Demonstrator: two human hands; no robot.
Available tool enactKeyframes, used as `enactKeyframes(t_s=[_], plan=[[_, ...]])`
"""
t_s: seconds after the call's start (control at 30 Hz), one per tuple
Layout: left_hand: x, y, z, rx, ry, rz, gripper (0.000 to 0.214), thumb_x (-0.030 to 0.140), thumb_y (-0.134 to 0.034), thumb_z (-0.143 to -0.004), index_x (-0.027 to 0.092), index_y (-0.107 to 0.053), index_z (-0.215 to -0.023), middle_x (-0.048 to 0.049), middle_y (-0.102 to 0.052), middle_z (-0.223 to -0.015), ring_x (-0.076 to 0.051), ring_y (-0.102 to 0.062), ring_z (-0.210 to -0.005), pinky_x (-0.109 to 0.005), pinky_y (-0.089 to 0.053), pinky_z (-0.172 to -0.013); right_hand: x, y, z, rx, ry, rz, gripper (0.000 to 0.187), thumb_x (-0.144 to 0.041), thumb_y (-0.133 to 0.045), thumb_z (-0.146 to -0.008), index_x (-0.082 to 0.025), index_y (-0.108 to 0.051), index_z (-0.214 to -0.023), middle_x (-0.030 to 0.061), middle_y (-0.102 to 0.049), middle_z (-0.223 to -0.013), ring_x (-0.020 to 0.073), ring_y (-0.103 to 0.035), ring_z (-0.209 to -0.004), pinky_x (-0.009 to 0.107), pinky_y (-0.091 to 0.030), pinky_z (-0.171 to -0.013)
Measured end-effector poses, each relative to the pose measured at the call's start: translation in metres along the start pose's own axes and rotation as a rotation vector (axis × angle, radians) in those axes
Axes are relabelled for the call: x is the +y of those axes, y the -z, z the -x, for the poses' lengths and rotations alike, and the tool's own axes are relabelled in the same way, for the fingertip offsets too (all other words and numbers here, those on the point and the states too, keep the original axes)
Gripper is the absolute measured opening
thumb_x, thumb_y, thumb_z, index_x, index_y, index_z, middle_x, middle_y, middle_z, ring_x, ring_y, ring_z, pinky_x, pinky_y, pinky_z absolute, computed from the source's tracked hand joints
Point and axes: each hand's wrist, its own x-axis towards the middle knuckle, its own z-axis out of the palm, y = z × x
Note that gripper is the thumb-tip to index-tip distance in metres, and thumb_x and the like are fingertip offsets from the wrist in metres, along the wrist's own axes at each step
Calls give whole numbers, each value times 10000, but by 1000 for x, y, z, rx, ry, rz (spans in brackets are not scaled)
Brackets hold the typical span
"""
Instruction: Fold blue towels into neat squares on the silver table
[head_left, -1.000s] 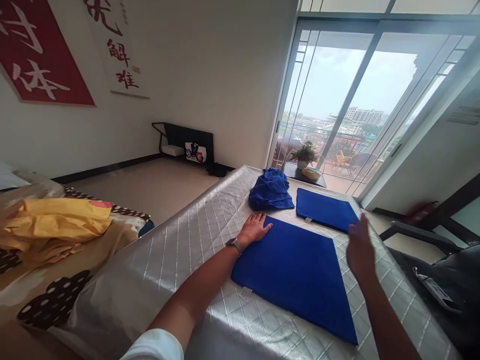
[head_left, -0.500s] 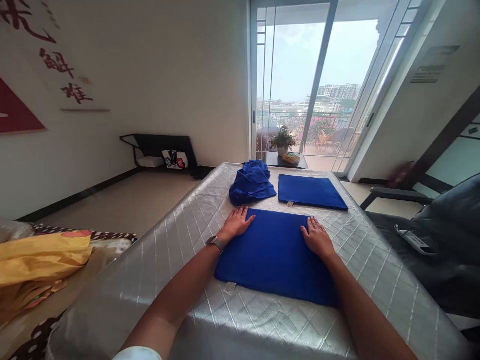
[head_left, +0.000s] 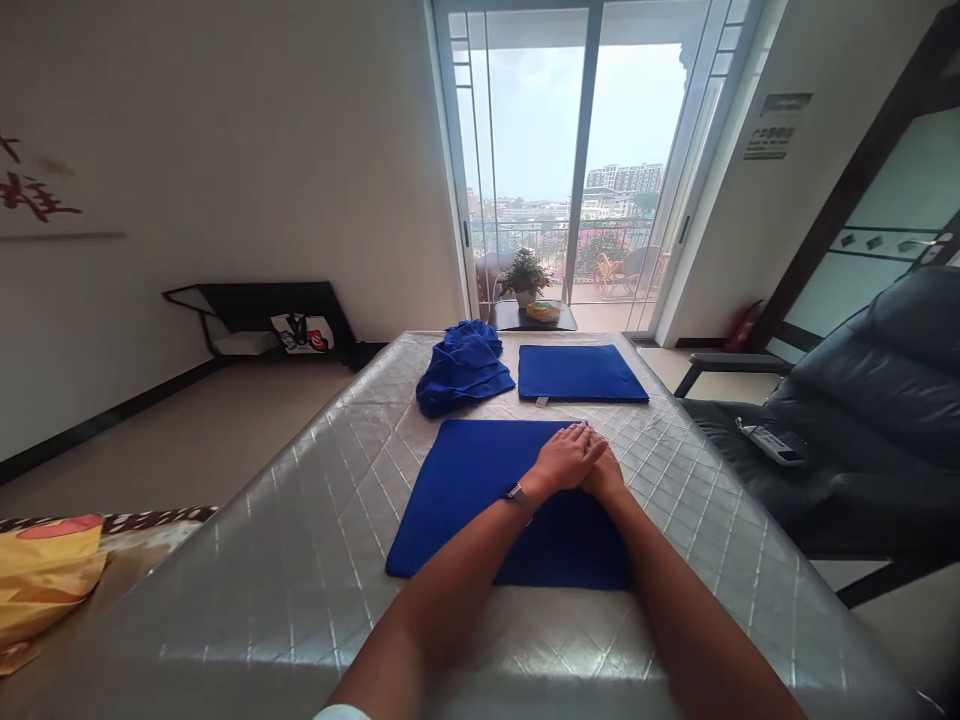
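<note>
A blue towel (head_left: 465, 480) lies spread flat on the silver quilted mattress (head_left: 300, 560) in front of me. My left hand (head_left: 564, 457), with a watch on its wrist, has its fingers stretched flat at the towel's far right corner. My right hand (head_left: 604, 476) lies partly under the left hand on the same corner, with most of its fingers hidden. Farther back sit a folded blue towel (head_left: 579, 372) and a crumpled blue towel (head_left: 461, 368).
A dark recliner chair (head_left: 847, 420) with a remote (head_left: 772, 445) on it stands at the right. Glass balcony doors (head_left: 577, 160) and a small table with a plant (head_left: 525, 285) are beyond the mattress. A yellow cloth (head_left: 45, 570) lies at the left.
My left hand has slid across the towel from its far left corner to the far right, over my right hand. The view has turned to the right.
</note>
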Motion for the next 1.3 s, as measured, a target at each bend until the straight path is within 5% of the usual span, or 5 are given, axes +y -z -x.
enactKeyframes(t_s=[0.13, 0.57, 0.73, 0.9, 1.3], plan=[[-13, -1, 8, -38, 37, -7, 664, 512, -65, -1048, 163, -318, -1553, -99, -345, -1601, -207, -268, -1495, -416, -226, -1221, -1, -1, -1, 27, -31, -39, 634, -316, -253, -995, -50, -239, -1570, 126, -197, -1648, 223, -155, -1520, 351, -110, -1228], [-151, 52, 98, -54, 517, -126, 779, 634, -95, -1005, 130, -304, -1561, -118, -288, -1622, -258, -214, -1512, -439, -138, -1242, -2, -1, -8, 38, -85, -42, 688, -430, -193, -1014, -18, -233, -1564, 134, -218, -1641, 224, -182, -1513, 360, -131, -1227], [-155, 52, 107, -16, 538, -142, 892, 693, -54, -970, 68, -318, -1549, -150, -286, -1617, -267, -216, -1511, -419, -127, -1248, -3, -2, -8, 58, -83, 48, 688, -432, -193, -1006, -26, -268, -1556, 136, -257, -1629, 224, -220, -1503, 376, -153, -1224], [-152, 52, 105, 2, 516, -130, 879, 686, -85, -977, 59, -318, -1547, -155, -300, -1610, -266, -222, -1509, -419, -134, -1246, -12, 5, -14, 113, -32, 232, 653, -348, -252, -979, -15, -308, -1538, 143, -264, -1622, 238, -143, -1522, 446, -15, -1237], [-153, 51, 106, 26, 524, -151, 845, 648, -66, -994, 65, -337, -1542, -141, -319, -1606, -262, -245, -1502, -417, -143, -1244, -6, -5, -26, 23, -76, 38, 679, -439, -174, -1015, -53, -247, -1569, 124, -217, -1644, 220, -157, -1519, 375, -150, -1229]])
